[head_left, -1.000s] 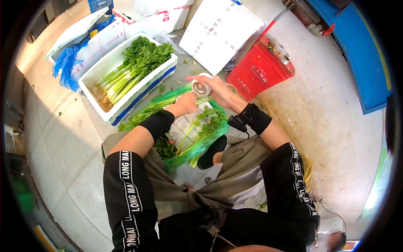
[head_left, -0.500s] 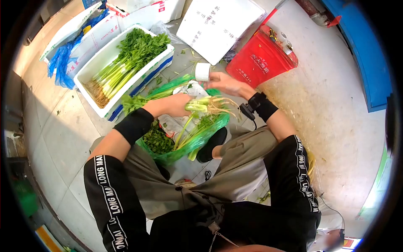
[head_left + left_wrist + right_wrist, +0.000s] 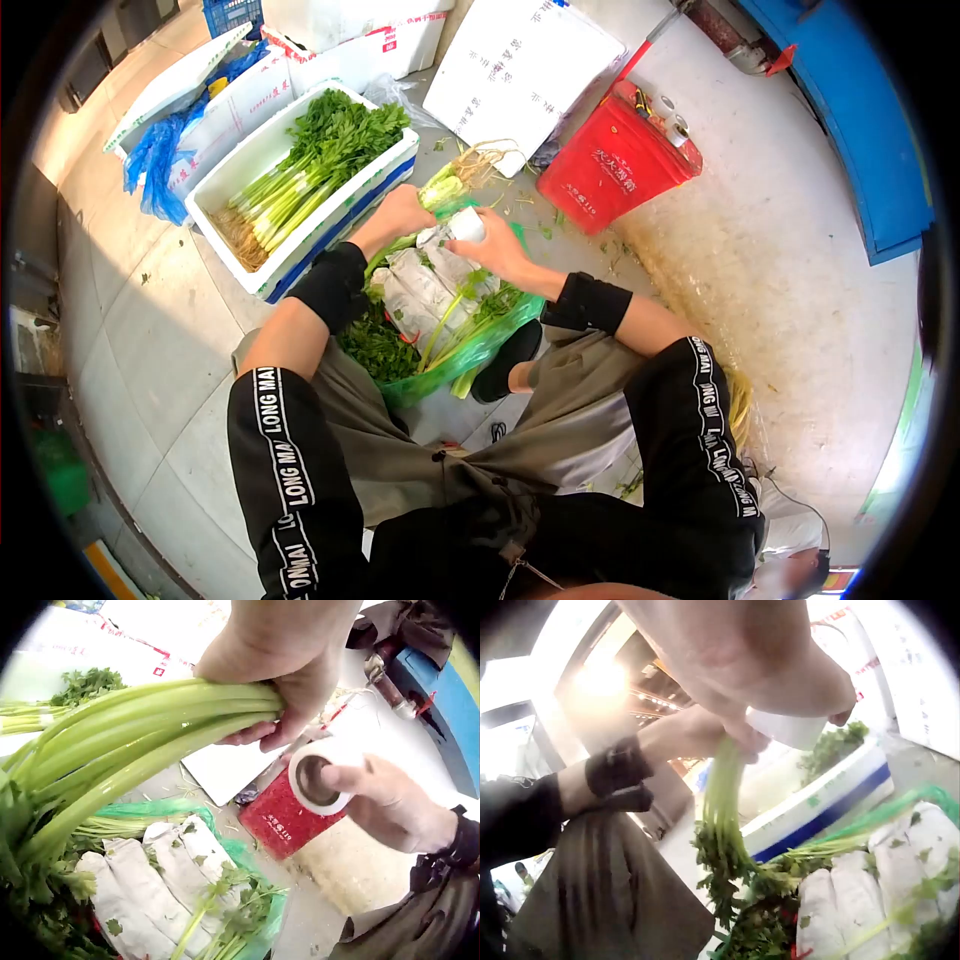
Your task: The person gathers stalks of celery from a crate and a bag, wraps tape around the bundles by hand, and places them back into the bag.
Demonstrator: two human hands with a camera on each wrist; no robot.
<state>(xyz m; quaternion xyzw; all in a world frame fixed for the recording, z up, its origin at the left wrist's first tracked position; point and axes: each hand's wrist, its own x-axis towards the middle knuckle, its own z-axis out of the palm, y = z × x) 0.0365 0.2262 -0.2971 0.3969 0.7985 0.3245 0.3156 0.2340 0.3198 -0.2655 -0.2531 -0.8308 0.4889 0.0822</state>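
My left hand (image 3: 402, 212) grips a celery bunch (image 3: 150, 727) around its stalks, close to the root end. In the head view its pale roots (image 3: 490, 155) point away from me; in the left wrist view the leaves hang at lower left. My right hand (image 3: 505, 258) holds a white tape roll (image 3: 467, 226) just beside the bunch, the thumb reaching to its hollow core in the left wrist view. Below both hands lies an open green plastic bag (image 3: 455, 365), with loose celery stalks and several pale cloth-like bundles (image 3: 142, 892) on it.
A white foam box (image 3: 232, 250) of celery stands at left, its stalks lying side by side. Ahead are a white foam board (image 3: 520, 70) and a red bucket (image 3: 612, 180) with rolls on top. Blue plastic (image 3: 158, 165) hangs from a box behind. Leaf scraps litter the tiled floor.
The hands were together at the roll, then parted with the celery roots pointing right. Now they are close again, the roots point away from me, and the roll has come back over the bag.
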